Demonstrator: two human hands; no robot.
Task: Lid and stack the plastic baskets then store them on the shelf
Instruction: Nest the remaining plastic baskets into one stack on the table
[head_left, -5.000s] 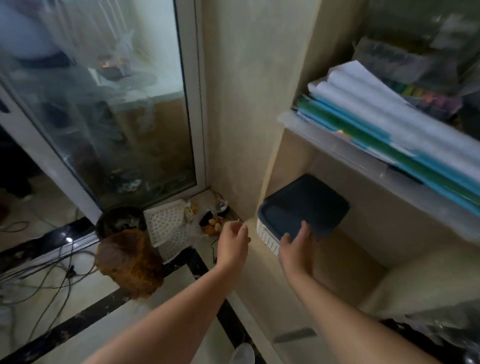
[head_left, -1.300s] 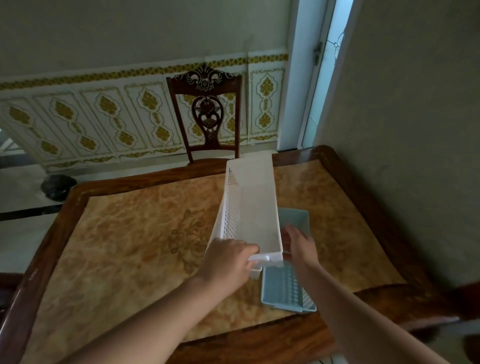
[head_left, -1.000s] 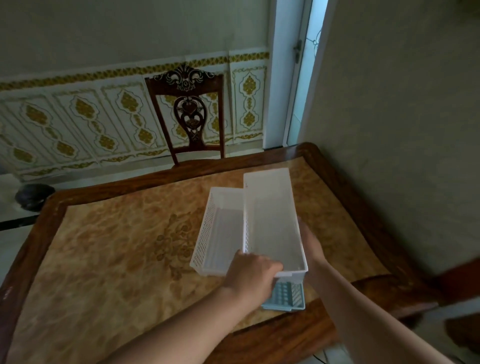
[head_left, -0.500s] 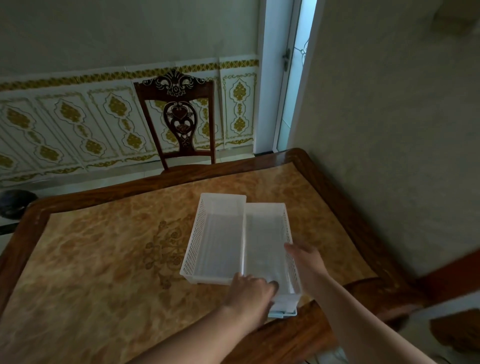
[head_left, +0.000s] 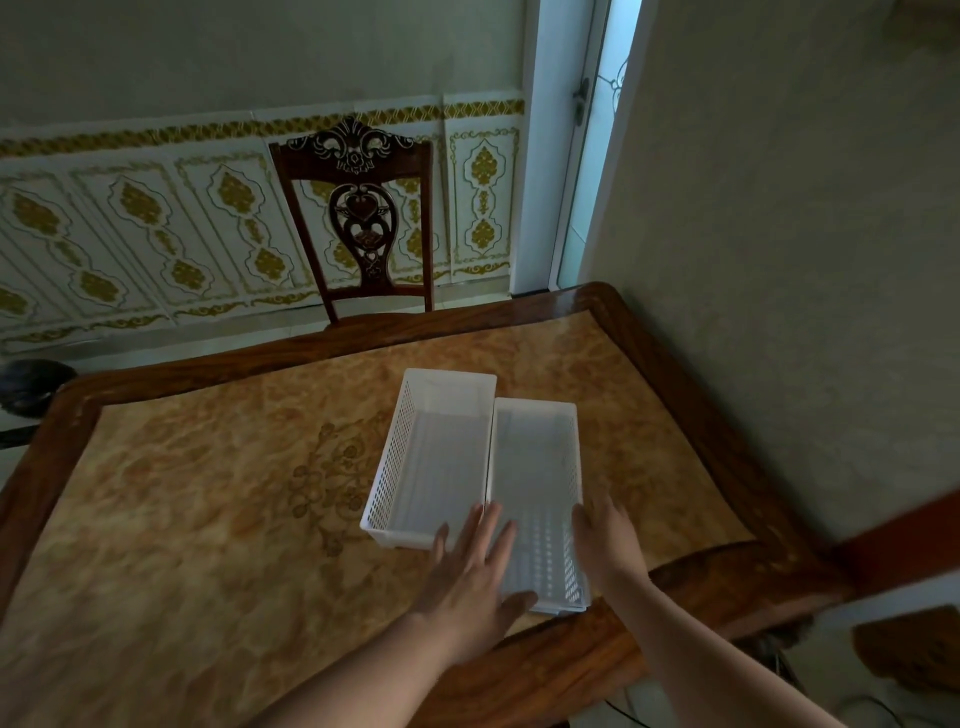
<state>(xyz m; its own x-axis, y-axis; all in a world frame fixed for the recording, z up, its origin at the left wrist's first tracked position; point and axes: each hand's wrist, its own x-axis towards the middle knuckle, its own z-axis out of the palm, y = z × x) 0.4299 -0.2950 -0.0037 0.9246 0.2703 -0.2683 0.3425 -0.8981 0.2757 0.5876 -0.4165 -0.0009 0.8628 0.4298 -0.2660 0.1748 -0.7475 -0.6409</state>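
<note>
Two long white perforated plastic baskets lie side by side on the table (head_left: 208, 467). The left basket (head_left: 436, 457) rests flat on the tabletop. The right basket (head_left: 535, 493) sits nested on a pale blue basket, of which only a thin edge shows at the near end. My left hand (head_left: 475, 577) hovers with fingers spread over the near ends of both baskets, holding nothing. My right hand (head_left: 605, 540) is open with its fingers against the right basket's near right wall.
A carved wooden chair (head_left: 358, 223) stands at the table's far side. A plain wall (head_left: 779, 260) runs close along the table's right edge, with a doorway (head_left: 587, 156) beyond it. The table's raised wooden rim curves right under my forearms.
The right white basket came down from my grip onto the blue basket. My left hand let go and spread open; my right hand slid to the basket's side.
</note>
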